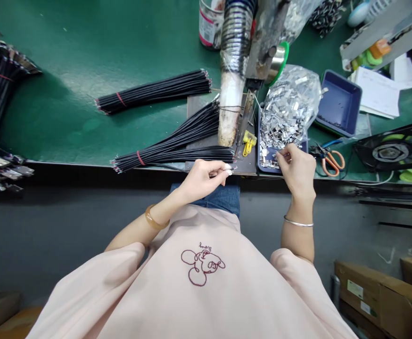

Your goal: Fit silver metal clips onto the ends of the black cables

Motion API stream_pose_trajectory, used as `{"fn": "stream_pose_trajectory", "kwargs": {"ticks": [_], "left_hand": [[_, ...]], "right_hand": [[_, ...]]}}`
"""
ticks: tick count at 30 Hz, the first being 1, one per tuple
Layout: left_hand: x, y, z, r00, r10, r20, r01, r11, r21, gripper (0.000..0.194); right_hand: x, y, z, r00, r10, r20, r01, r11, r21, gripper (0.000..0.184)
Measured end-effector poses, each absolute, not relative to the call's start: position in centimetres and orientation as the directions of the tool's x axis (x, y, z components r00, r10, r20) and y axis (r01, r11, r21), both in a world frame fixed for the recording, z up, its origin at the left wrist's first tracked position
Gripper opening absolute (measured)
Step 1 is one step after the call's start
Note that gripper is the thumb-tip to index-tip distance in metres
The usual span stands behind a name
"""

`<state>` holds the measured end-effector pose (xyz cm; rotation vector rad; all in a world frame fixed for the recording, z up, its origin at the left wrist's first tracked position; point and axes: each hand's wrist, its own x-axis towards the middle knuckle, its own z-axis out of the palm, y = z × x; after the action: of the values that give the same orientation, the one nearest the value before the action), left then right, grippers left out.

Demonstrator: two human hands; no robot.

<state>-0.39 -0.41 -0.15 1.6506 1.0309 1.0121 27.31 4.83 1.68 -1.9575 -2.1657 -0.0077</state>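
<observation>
- Left hand (pixel 206 178) pinches a cable end (pixel 234 168), its long axis pointing rightward.
- Right hand (pixel 295 170), grip unclear, is nearer the metal pieces (pixel 270 163), just left of its fingertips.

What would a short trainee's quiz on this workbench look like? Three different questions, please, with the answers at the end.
1. True or false: the fingertips of the right hand are at the blue tray that holds small metal parts.
2. Pick one: what colour are the pliers' handles? a) green b) orange c) white
3. Which hand is nearer to the black cables bound with a red band?

Key:
1. True.
2. b) orange.
3. The left hand.
</observation>
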Motion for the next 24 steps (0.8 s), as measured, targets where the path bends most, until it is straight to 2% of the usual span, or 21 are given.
{"fn": "stream_pose_trajectory", "kwargs": {"ticks": [3, 9, 14, 21, 24], "left_hand": [[-0.3, -0.5, -0.2, 0.310, 0.950, 0.026, 0.039, -0.040, 0.998, 0.015], [-0.4, -0.1, 0.0, 0.362, 0.929, -0.076, -0.196, 0.155, 0.968, 0.017], [-0.4, 0.4, 0.6, 0.364, 0.923, -0.123, -0.251, 0.224, 0.942, 0.014], [-0.2, 0.6, 0.2, 0.353, 0.929, -0.109, -0.287, 0.219, 0.933, 0.012], [-0.2, 0.7, 0.2, 0.348, 0.931, -0.114, -0.292, 0.223, 0.930, 0.013]], "right_hand": [[27.1, 4.5, 2.1, -0.158, 0.979, 0.129, 0.978, 0.173, -0.119, 0.009], [26.0, 5.1, 2.2, -0.149, 0.986, 0.073, 0.989, 0.149, 0.010, 0.007], [26.0, 5.1, 2.3, -0.131, 0.988, 0.080, 0.987, 0.122, 0.106, 0.015], [27.2, 5.2, 2.5, -0.212, 0.975, 0.068, 0.976, 0.215, -0.035, 0.006], [26.8, 5.3, 2.7, -0.202, 0.979, 0.039, 0.979, 0.202, -0.011, 0.006]]}}
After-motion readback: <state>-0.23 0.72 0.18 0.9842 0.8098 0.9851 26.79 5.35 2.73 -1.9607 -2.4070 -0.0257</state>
